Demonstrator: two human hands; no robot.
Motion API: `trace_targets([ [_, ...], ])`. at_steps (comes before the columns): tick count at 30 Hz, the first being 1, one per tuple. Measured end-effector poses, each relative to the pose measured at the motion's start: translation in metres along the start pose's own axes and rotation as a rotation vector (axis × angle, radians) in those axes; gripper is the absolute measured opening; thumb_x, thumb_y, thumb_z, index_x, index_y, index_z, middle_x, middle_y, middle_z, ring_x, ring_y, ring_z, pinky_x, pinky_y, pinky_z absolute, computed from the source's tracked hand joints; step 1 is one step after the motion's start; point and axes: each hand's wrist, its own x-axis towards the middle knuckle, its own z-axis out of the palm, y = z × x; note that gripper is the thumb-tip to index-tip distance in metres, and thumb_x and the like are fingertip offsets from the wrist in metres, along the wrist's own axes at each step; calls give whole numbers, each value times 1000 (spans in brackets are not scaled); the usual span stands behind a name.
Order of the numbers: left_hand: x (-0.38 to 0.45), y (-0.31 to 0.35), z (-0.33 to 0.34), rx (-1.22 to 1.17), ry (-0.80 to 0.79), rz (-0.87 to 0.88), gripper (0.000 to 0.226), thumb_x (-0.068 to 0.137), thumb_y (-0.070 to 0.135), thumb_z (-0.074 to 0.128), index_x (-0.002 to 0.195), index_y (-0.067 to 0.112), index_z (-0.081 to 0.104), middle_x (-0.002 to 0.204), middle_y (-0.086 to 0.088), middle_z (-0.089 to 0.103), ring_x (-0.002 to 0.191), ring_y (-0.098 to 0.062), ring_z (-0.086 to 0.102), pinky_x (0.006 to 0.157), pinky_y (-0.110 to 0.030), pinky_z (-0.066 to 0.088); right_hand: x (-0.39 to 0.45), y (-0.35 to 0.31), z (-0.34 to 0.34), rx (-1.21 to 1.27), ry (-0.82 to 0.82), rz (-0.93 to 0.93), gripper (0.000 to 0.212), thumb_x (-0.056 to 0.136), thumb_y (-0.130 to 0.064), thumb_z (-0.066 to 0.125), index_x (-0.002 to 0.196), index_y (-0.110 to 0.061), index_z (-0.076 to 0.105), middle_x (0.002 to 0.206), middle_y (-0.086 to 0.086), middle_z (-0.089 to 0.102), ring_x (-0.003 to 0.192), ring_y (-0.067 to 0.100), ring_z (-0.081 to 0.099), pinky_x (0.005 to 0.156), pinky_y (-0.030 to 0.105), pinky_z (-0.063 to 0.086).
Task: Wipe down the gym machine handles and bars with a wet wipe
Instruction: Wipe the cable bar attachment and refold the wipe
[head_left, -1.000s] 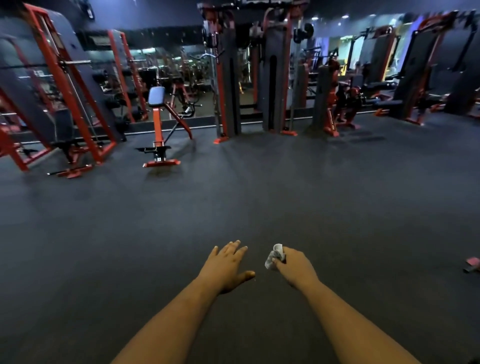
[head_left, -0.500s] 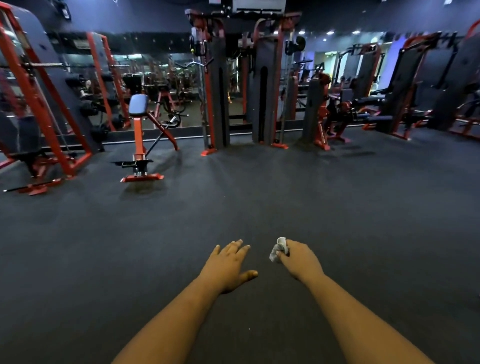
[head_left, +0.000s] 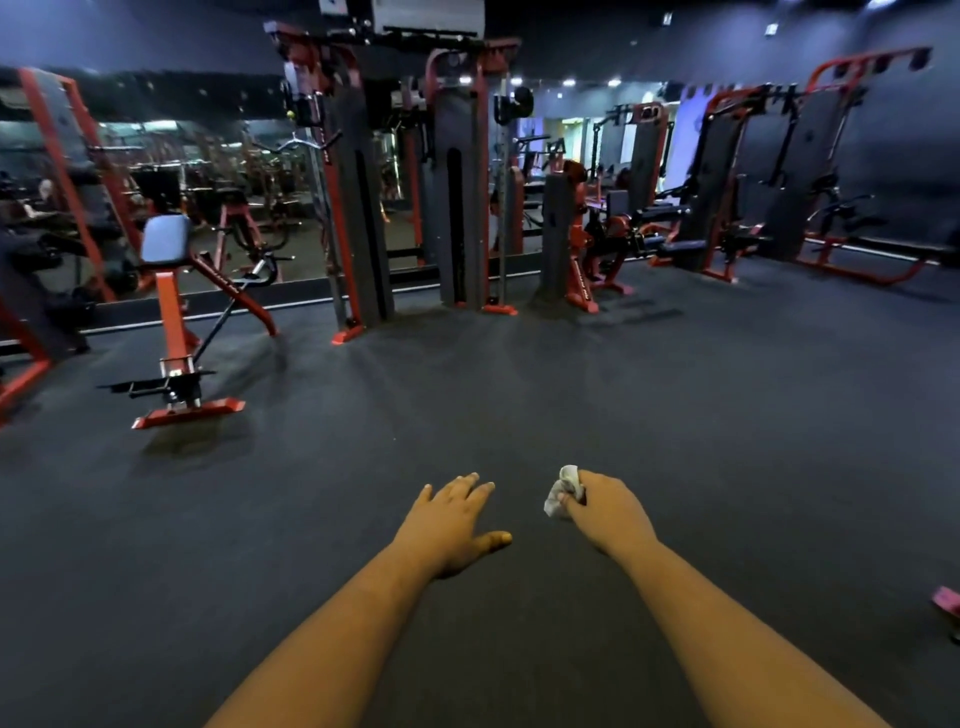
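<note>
Dark rubber floor (head_left: 623, 395) fills the lower half of the view. At 12 o'clock a tall red-and-black cable machine (head_left: 410, 197) stands on it, backed by a wall mirror (head_left: 218, 208) running toward 10 o'clock. A red bench with a blue pad (head_left: 174, 312) sits at 10 o'clock. More red-framed machines (head_left: 769, 187) line the dark wall (head_left: 904, 145) toward 2 o'clock. Small ceiling spotlights (head_left: 569, 82) glow at 1 o'clock.

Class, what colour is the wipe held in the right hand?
White, a crumpled wipe in the right hand; head view.
</note>
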Motion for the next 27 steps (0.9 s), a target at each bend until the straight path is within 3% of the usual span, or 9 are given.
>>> trace_targets([
  [7,172,-16,-37,5,31,18,87,97,73,41,165,28,10,173,1,7,158,-18,10,128,-48,9,168,19,-23,-13,52,-28,13,97,-37,57,99,-29,66,95,-7,68,83,13,64,77,39,57],
  [15,338,-52,-67,-7,1,-3,88,97,74,41,165,29,9,173,1,6,159,-19,9,128,-49,9,347,19,-31,-6,0,-42,13,97,-39,56,97,-32,67,96,-9,69,84,10,64,79,38,57],
  [20,447,-100,-71,-13,-3,3,88,97,73,43,165,29,10,173,0,7,159,-20,10,128,-50,10,465,6,-8,-68,0,-97,16,97,-43,53,98,-32,65,94,-9,69,82,11,65,77,39,58],
  [27,609,-190,-86,-58,0,6,89,96,75,41,165,29,11,173,1,8,158,-20,13,128,-50,13,639,-14,23,-114,-4,-35,19,96,-45,49,96,-33,64,93,-10,70,79,9,64,74,36,58],
])
